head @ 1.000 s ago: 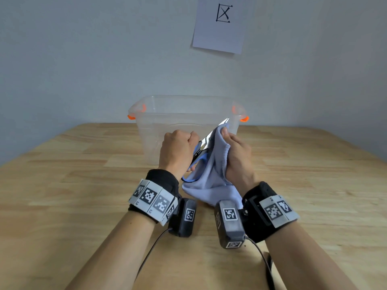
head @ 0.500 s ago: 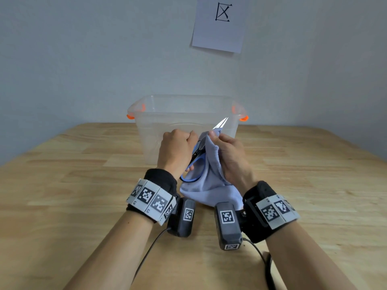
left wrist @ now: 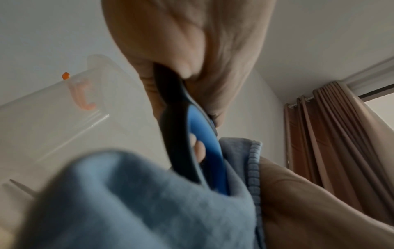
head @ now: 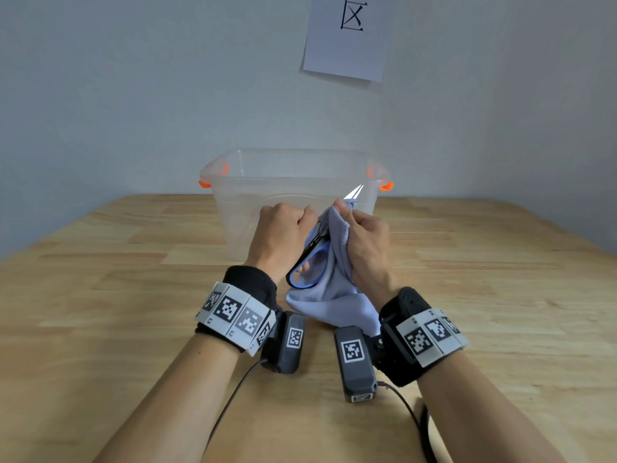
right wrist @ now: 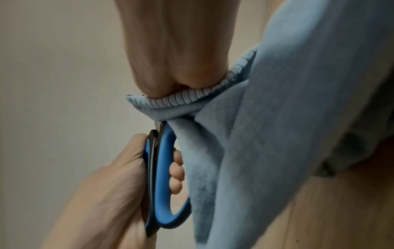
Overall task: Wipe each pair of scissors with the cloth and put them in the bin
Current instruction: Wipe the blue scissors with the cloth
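Observation:
My left hand (head: 283, 228) grips the blue and black handles of a pair of scissors (head: 309, 262), fingers through the loop (right wrist: 164, 176). Their bright blade tips (head: 354, 192) stick up and to the right, out of the cloth. A light blue cloth (head: 330, 289) is wrapped round the blades, and my right hand (head: 364, 238) pinches it there, thumb on top. The rest of the cloth hangs down toward the table. In the left wrist view the handle (left wrist: 192, 143) and cloth (left wrist: 138, 202) fill the frame. A clear plastic bin (head: 293, 182) with orange latches stands just behind both hands.
The wooden table (head: 117, 295) spreads wide on both sides. A sheet of paper (head: 347, 35) with a drawn mark hangs on the wall above the bin. Brown curtains (left wrist: 341, 134) show in the left wrist view. Cables run from the wrist cameras toward me.
My right hand has slid the cloth down the blades toward the handles and then a little back up. The blade tips, covered a second ago, now stick out above the cloth.

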A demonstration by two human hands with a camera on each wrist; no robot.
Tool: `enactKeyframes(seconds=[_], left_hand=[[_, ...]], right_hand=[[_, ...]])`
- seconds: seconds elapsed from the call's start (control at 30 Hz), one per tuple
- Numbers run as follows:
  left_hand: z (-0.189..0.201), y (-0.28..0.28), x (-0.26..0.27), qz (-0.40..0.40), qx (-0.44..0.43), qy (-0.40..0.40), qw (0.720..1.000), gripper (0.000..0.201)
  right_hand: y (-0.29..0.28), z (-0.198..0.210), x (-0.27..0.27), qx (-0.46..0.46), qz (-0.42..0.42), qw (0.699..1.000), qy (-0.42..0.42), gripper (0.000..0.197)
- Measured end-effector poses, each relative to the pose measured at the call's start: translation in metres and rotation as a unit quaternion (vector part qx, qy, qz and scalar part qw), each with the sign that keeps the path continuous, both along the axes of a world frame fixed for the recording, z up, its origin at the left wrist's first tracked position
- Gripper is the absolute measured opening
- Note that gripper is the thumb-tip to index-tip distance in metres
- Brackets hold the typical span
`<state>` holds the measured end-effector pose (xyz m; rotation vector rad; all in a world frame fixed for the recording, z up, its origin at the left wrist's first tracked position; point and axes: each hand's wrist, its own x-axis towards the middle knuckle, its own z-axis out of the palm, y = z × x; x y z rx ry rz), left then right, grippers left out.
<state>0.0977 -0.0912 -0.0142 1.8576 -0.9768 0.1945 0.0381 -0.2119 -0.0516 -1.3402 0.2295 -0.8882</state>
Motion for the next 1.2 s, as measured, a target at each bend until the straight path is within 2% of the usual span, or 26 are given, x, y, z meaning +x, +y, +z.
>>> enactKeyframes(seconds=[0.13,0.27,0.3,0.37,0.43,0.57,0.67,0.77,0.9,0.93,1.1,1.2], left_hand=[[0.0016,0.0018,-0.0021,-0.018,0.012,0.006,1.000,0.053],[0.0043,0.0034,-0.0024,-0.028,0.009,0.014,0.999,0.051],[0.0042,0.0036,-0.0022,-0.030,0.009,0.017,0.999,0.051],[0.0037,0.0048,-0.0012,-0.028,0.012,0.027,0.999,0.050],[0.0032,0.0060,0.0008,-0.018,0.013,0.038,0.999,0.048],[0.0029,0.0055,0.0033,0.010,0.016,0.035,0.999,0.048],[0.0026,0.0059,0.0032,0.019,0.005,0.031,0.999,0.048],[0.0028,0.0056,0.0030,0.015,0.008,0.015,1.000,0.050],[0.0035,0.0051,0.0022,-0.001,0.009,-0.011,1.000,0.052],[0.0038,0.0049,0.0015,-0.004,0.007,-0.016,1.000,0.053],[0.0055,0.0058,0.0015,-0.011,0.016,-0.012,1.000,0.052],[0.0048,0.0051,0.0028,-0.004,0.023,0.000,1.000,0.051]], right_hand=[[-0.0038,-0.0005,-0.0025,0.003,-0.025,1.000,-0.018,0.063],[-0.0033,0.0032,-0.0021,0.031,-0.016,0.999,-0.038,0.085],[-0.0029,0.0036,-0.0024,0.041,-0.018,0.998,-0.039,0.082],[-0.0038,0.0022,-0.0028,0.054,-0.007,0.998,-0.036,0.063],[-0.0035,0.0017,-0.0044,0.047,0.036,0.998,-0.016,0.047],[-0.0004,0.0039,-0.0050,0.057,0.091,0.994,0.012,0.051],[-0.0004,0.0019,-0.0041,0.035,0.097,0.994,0.024,0.038],[-0.0010,-0.0005,-0.0051,0.010,0.080,0.996,0.035,0.047],[0.0042,0.0048,-0.0046,-0.034,0.022,0.999,0.017,0.080],[0.0040,0.0060,-0.0044,-0.042,0.006,0.999,0.011,0.082],[0.0009,0.0068,-0.0051,-0.038,-0.051,0.998,-0.008,0.058],[0.0008,0.0059,-0.0045,-0.014,-0.044,0.999,-0.018,0.047]])
